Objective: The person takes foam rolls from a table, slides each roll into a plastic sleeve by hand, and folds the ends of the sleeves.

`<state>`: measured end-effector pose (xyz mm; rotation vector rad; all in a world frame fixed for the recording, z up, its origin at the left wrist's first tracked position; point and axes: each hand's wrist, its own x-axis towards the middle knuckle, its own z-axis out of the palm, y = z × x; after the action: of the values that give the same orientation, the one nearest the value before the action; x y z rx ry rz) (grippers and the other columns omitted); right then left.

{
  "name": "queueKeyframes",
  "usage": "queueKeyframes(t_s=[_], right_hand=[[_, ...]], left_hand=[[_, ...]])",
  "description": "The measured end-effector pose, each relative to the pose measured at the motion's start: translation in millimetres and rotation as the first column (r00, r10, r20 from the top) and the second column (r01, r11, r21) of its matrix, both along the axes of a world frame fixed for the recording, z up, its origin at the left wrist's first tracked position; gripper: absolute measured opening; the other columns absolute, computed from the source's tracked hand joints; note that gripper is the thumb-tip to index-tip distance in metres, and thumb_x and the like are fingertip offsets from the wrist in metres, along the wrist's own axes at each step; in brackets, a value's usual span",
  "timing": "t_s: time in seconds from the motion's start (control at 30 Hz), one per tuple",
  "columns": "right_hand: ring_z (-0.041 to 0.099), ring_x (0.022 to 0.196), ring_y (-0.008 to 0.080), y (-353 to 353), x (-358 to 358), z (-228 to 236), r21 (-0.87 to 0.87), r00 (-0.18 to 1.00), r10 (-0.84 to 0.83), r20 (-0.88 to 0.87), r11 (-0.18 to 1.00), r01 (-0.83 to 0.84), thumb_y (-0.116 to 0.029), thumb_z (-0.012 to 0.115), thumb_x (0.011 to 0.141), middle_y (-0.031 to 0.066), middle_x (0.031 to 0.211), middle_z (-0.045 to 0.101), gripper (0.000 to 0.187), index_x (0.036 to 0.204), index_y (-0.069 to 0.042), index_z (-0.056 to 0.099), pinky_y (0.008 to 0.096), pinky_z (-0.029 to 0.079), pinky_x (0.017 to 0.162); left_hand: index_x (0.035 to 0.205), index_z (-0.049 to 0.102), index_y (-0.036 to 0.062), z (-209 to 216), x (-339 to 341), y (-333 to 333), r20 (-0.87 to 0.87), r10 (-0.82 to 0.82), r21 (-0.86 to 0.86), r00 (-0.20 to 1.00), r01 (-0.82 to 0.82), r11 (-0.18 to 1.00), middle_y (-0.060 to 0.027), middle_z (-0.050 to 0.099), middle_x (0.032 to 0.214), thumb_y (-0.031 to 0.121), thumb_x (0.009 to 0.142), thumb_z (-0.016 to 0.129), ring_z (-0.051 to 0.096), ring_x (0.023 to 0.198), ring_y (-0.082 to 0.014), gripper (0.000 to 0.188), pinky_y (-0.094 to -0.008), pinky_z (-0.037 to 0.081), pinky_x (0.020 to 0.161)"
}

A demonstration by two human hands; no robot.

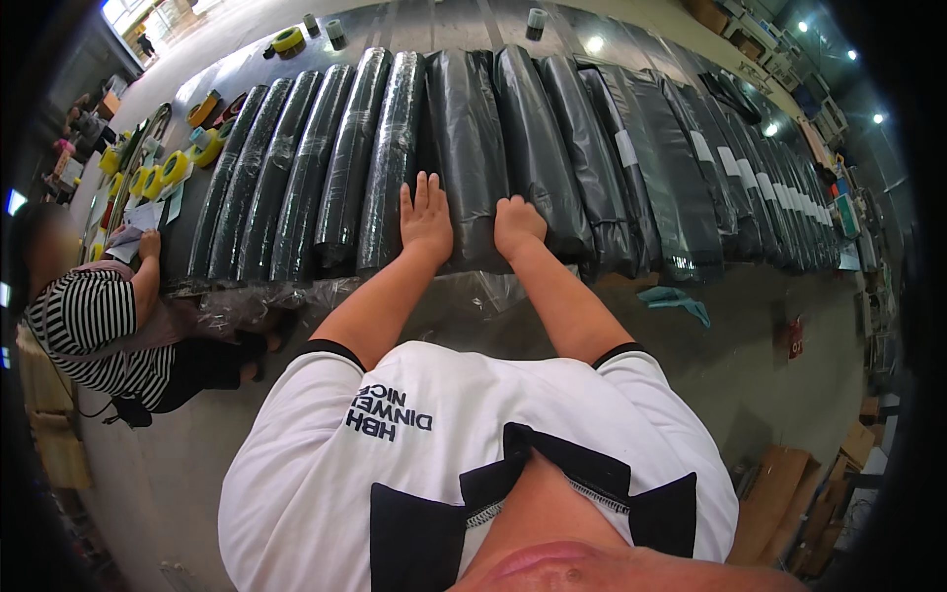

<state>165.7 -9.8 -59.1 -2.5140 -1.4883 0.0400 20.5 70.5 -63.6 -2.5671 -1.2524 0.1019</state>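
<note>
A long, black plastic-wrapped roll (466, 138) lies in front of me on the worktable, its end toward my body. My left hand (426, 222) rests flat with fingers stretched along the roll's left side, beside a shiny film-wrapped roll (392, 163). At the right side of the same roll, my right hand (519, 227) is closed with its fingers curled in. Whatever is inside those fingers is hidden. Just right of it lies another black-wrapped roll (541, 148), bulkier and dull-surfaced.
More black packages with white labels (738, 163) line the table's right side. Yellow tape rolls (176, 166) lie at the left, where a person in a striped top (84, 311) handles papers. Clear film (483, 294) hangs off the near edge. A blue-green cloth (676, 304) lies lower right.
</note>
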Motion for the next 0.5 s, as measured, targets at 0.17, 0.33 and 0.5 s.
queueKeyframes(t_s=[0.17,0.33,0.5], right_hand=[[0.059,0.112,0.0407,2,-13,37,-0.164,0.928,-0.172,-0.331,0.979,0.123,-0.028,0.048,0.097,0.0235,0.125,0.058,0.049,0.138,-0.003,0.04,0.049,0.049,0.093],[0.046,0.13,0.0408,3,-39,19,-0.156,0.931,-0.269,-0.244,0.959,0.237,-0.065,0.061,0.081,0.026,0.153,0.027,0.102,0.153,-0.009,0.017,0.046,0.043,0.103],[0.041,0.134,0.039,-8,-43,40,-0.209,0.881,-0.294,-0.371,0.951,0.229,-0.049,0.075,0.074,0.021,0.158,0.017,0.11,0.155,-0.014,0.009,0.0488,0.045,0.1]], left_hand=[[0.154,0.02,0.0086,-25,12,13,0.02,-0.013,-0.124,1.0,0.015,0.992,-0.0068,0.009,0.163,0.02,0.097,0.03,-0.002,0.15,-0.0314,0.059,-0.0511,-0.006,0.12],[0.155,0.018,0.0071,-19,22,14,0.132,-0.156,-0.371,0.979,0.195,0.908,-0.0107,0.017,0.161,0.021,0.091,0.047,0.008,0.149,-0.0349,0.071,-0.0513,0.006,0.12],[0.154,0.017,0.0066,31,-8,66,0.39,-0.049,-0.46,0.92,0.24,0.855,-0.0165,0.024,0.157,0.015,0.086,0.063,0.021,0.146,-0.0334,0.083,-0.0407,0.026,0.117]])
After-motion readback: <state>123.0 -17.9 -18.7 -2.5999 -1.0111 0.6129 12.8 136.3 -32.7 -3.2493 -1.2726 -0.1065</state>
